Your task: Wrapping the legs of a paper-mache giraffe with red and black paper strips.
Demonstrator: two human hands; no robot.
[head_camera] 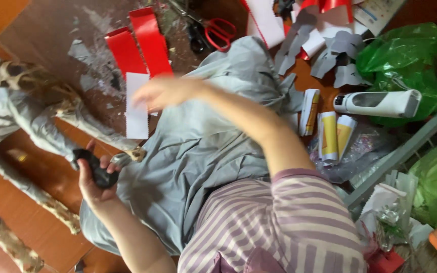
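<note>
The left hand (97, 177) grips a black tool (96, 169) beside the grey cloth (198, 151); the right hand (165, 92), blurred, fingers loosely spread, reaches onto a white paper strip (136, 106). Best to pin the strip flat before working it.

Colours: grey, red, green dominate.
Grey cloth (198, 151) centre; red strips (140, 43) at 11 o'clock; green bags (405, 55) at 2; striped mauve-white sleeve (289, 222) at 6.
</note>
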